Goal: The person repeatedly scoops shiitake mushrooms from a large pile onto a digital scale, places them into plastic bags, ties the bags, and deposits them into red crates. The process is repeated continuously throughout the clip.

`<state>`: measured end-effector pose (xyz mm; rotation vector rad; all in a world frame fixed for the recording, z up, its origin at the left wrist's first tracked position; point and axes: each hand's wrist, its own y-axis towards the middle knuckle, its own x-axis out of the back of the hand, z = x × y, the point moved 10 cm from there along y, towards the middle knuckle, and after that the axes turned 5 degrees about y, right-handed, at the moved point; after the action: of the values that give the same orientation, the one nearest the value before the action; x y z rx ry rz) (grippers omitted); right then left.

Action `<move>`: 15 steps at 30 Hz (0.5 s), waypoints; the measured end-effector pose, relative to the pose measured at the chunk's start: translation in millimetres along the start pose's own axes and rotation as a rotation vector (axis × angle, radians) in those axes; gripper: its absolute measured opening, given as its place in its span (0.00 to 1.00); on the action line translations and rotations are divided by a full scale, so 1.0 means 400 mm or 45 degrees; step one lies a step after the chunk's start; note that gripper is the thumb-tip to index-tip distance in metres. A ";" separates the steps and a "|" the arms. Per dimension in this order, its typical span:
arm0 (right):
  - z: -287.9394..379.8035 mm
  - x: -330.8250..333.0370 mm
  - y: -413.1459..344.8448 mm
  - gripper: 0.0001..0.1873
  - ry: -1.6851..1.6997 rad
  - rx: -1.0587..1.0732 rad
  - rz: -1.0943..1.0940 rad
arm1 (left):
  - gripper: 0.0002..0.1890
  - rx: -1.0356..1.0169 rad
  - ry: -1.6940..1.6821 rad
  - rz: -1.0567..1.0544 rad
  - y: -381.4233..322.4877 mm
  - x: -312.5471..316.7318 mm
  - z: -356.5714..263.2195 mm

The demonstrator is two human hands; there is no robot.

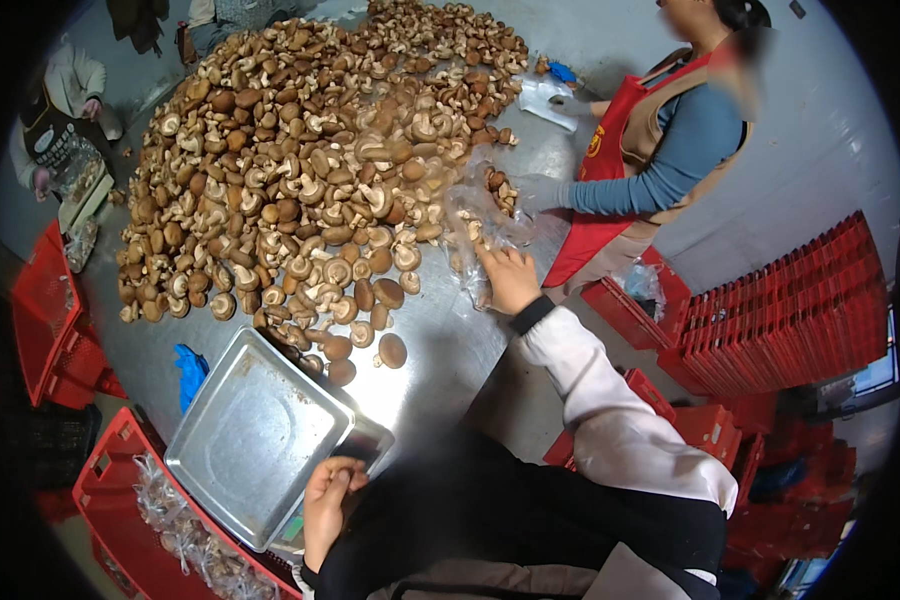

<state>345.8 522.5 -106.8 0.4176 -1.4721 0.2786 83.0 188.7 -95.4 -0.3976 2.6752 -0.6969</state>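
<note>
My right hand [508,276] reaches over the steel table [427,330] and touches a clear plastic bag [469,206] with shiitake mushrooms in and beside it. Its fingers are stretched forward; the thumb is hidden, so a grip on the film cannot be made out. A co-worker's gloved hand [544,193] is at the same bag. My left hand [328,499] is curled at the near edge of a weighing scale with a bare metal pan [259,435]; nothing shows between its fingers. A large heap of shiitake mushrooms [292,180] covers the table beyond the scale.
A red crate [120,517] with filled bags stands below the scale. Blue plastic [190,375] lies beside the pan. The co-worker in a red apron [607,165] stands at the right, before stacked red crates [787,315]. Another person [64,120] is at far left.
</note>
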 end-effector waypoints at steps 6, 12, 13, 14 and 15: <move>-0.139 0.030 0.213 0.07 0.377 0.087 -0.223 | 0.07 -0.058 0.231 -0.131 0.013 -0.009 0.018; -0.095 -0.024 0.346 0.19 0.396 -0.162 -0.091 | 0.06 0.086 0.143 -0.069 0.051 -0.063 0.090; -0.098 -0.090 0.372 0.20 0.279 -0.147 -0.050 | 0.06 0.103 0.161 -0.081 0.059 -0.072 0.078; -0.116 -0.186 0.391 0.18 0.125 -0.194 0.217 | 0.06 0.040 0.227 -0.084 0.065 -0.076 0.063; -0.108 -0.209 0.381 0.16 0.186 -0.206 0.228 | 0.06 -0.024 0.286 -0.106 0.065 -0.072 0.054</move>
<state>311.7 684.1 -176.5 0.1318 -1.3786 0.3228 112.8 211.8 -119.0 -0.4633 2.8914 -0.7836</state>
